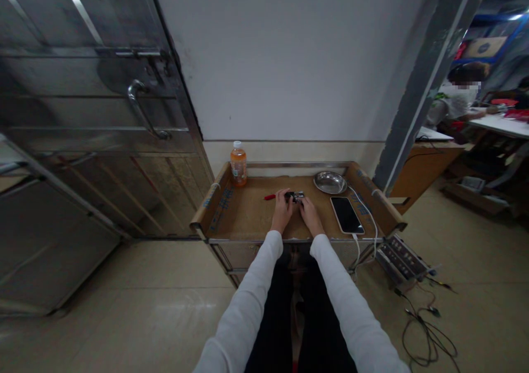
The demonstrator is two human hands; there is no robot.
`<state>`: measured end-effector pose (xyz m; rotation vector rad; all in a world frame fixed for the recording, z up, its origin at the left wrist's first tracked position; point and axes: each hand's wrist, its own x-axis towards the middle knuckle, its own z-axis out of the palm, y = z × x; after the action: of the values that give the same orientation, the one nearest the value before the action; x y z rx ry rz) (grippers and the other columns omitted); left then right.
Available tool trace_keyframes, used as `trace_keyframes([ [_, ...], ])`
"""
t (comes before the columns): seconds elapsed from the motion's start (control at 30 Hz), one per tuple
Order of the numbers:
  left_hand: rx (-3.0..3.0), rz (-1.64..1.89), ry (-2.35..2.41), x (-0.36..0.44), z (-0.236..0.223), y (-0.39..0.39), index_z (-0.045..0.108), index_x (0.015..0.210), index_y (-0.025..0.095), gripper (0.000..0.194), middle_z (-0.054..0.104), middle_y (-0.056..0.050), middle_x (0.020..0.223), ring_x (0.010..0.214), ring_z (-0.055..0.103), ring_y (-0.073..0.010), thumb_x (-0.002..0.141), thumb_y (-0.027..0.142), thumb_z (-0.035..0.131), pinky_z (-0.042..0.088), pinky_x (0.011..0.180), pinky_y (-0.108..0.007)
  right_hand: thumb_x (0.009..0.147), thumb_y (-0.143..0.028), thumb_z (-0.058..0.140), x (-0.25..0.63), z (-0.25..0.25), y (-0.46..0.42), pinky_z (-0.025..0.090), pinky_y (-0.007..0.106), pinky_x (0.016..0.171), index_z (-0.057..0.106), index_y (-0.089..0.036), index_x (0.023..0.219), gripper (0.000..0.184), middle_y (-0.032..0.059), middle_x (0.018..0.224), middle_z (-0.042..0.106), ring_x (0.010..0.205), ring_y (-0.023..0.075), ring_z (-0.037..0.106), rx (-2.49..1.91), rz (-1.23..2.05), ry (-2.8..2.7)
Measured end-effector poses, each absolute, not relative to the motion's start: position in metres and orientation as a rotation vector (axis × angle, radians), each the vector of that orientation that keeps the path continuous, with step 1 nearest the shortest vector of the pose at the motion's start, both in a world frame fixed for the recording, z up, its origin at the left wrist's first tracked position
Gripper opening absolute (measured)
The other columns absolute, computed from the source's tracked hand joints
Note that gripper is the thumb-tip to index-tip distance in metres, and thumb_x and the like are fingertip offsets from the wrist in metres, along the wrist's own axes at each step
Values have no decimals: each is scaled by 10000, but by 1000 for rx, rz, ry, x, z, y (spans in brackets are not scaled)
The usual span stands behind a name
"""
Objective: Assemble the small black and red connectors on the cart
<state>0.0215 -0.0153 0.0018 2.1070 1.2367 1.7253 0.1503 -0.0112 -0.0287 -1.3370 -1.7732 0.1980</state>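
Both forearms in white sleeves reach onto the cardboard-lined cart top (pixel 243 219). My left hand (pixel 282 210) has its fingers curled round the left end of a small black and silver metal part (pixel 295 196). On the right end of that part, the fingers of my right hand (pixel 309 213) are closed. Its exact kind is too small to make out. Just left of my left hand lies a slim red object (pixel 270 197), like a tool handle; whatever extends beyond it is hidden by the hand.
A bottle of orange drink (pixel 238 166) stands at the back left. To the right are a shiny metal dish (pixel 330 182) and a phone (pixel 347 215) with a white cable (pixel 367 199). An electrical box (pixel 403 261) and loose cables lie on the floor. Another person sits far right.
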Motion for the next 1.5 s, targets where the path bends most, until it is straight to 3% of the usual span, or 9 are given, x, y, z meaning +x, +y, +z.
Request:
trace_keyframes([
  [0.37,2013,1774,1328,18,4,-15,451,1155,190,231,469,-120,1146,1121,489,-195,945,203,355,426,986,-409,938,-274,340,149,-26,-13,458,359,914,601,-186,1102,321,113,1120,626,1030,212,592,-1295,193,-1729],
  [0.57,1992,1768,1377,17,5,-16,475,1120,184,214,485,-116,1130,1082,514,-192,930,175,377,435,971,-393,951,-259,294,149,-23,-15,460,337,882,593,-163,1086,341,126,1082,641,992,206,604,-1395,149,-1697],
  [0.83,2292,1268,1167,19,-7,-13,543,1014,201,196,556,-67,1075,1030,566,-171,878,97,448,465,932,-351,954,-231,266,152,-18,-16,453,328,833,566,-124,1151,375,144,1055,615,951,210,584,-1532,9,-1641],
  [1.1,2441,1030,1471,19,-14,-11,574,941,181,109,600,-57,1001,1032,538,-215,850,128,546,428,957,-394,949,-205,289,151,-16,-19,443,328,839,551,-152,1249,402,119,1020,585,927,208,559,-1602,-63,-1715],
  [1.33,2324,1004,1609,24,-12,-8,564,990,179,176,531,-97,1078,1021,545,-197,892,104,438,468,887,-352,922,-249,410,151,-17,-18,458,346,839,638,-205,1140,318,97,993,573,932,218,564,-1532,43,-1814],
  [1.5,2293,1013,1536,27,-12,-1,566,986,156,227,541,-100,1040,964,563,-185,898,74,374,473,884,-340,890,-197,441,151,-21,-16,478,330,865,633,-207,1121,300,91,1101,595,976,199,587,-1417,165,-1853],
])
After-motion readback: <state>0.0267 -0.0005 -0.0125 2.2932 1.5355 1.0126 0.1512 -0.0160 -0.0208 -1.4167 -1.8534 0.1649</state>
